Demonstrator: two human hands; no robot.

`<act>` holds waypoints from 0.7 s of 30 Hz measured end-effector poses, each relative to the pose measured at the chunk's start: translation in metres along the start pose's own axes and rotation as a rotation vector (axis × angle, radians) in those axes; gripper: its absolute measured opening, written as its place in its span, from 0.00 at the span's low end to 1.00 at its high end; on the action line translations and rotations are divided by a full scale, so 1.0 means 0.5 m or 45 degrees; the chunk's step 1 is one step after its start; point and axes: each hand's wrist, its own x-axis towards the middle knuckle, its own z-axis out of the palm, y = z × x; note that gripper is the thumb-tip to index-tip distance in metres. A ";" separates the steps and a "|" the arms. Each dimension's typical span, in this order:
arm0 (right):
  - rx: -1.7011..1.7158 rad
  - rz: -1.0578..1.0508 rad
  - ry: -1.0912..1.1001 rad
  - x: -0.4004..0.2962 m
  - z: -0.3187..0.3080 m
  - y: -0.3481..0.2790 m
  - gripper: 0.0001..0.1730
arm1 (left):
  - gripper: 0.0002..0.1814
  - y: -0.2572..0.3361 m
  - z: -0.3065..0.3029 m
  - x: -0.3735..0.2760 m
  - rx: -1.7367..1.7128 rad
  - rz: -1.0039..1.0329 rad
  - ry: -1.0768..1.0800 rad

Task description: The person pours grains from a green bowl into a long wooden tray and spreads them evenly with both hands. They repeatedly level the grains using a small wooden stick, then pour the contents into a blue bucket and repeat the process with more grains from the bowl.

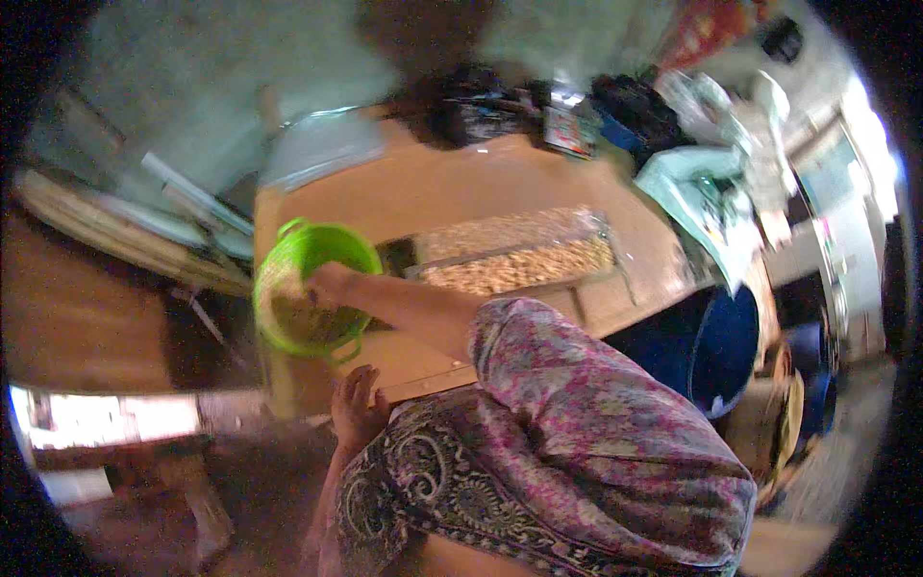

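Note:
A bright green plastic tub (360,252) with loop handles stands near the left end of the table. Pale, grainy stuff (281,292) lies inside it, too blurred to name. My right hand (328,286) reaches down into the tub; its fingers are partly hidden, and whether they hold any of the contents is unclear. Just below the tub, at the table's near edge, my left hand (357,404) has its fingers apart and nothing visible in them. Right of the tub, a long shallow tray (613,241) carries two rows of small, light brown, nut-like pieces (515,267).
The wooden table (476,180) has a clear plastic sheet or box (324,148) at its back left. Dark items and a printed packet (570,133) line the back. A dark blue barrel (728,346) stands beside the right edge, below pale plastic bags (699,173).

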 end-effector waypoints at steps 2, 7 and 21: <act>-0.067 -0.143 -0.048 -0.025 -0.068 0.005 0.15 | 0.19 -0.005 0.010 0.016 0.010 0.080 -0.099; 0.278 -0.174 0.273 -0.321 -0.345 0.000 0.13 | 0.22 0.055 0.044 0.118 0.054 0.433 -0.160; -0.279 0.687 0.754 -0.750 -0.347 0.422 0.10 | 0.11 0.240 0.286 0.277 0.230 0.577 -0.397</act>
